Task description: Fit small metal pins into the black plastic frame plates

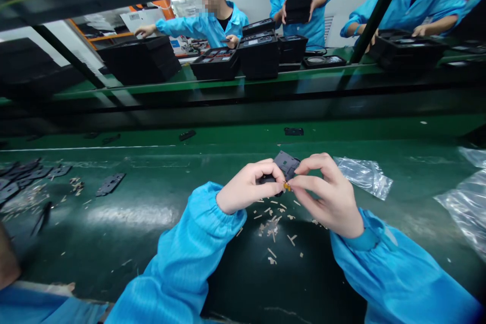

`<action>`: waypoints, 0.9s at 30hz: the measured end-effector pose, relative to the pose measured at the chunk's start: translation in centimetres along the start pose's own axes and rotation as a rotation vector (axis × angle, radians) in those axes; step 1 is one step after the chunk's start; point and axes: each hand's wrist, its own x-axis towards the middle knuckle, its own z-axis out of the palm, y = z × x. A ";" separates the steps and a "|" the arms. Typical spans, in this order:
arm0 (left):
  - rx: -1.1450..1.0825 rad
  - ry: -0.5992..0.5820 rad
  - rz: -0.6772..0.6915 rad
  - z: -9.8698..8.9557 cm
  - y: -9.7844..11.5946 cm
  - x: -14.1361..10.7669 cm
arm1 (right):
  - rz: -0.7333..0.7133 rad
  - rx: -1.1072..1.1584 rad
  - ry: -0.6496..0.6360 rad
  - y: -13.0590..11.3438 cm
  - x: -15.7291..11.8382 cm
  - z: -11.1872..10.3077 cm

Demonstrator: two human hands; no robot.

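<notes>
Far left on table [144,258]: dark parts [23,176] piled, too overlapped to count. In left hand [250,185], fingers closed, 1 dark plate [284,161] gripped above table. At plate's near edge, 1 yellow piece [287,187] pinched by right hand [332,197], fingers nearly closed.

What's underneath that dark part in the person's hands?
Just below it in the picture, pale scraps lie scattered on the green worktop. The dark part, left hand and right hand cover whatever is directly beneath, so that can't be seen.
</notes>
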 end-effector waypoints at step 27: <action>0.460 0.640 0.342 1.0 -1.8 -0.3 | 0.617 0.531 0.072 -1.4 0.1 -0.3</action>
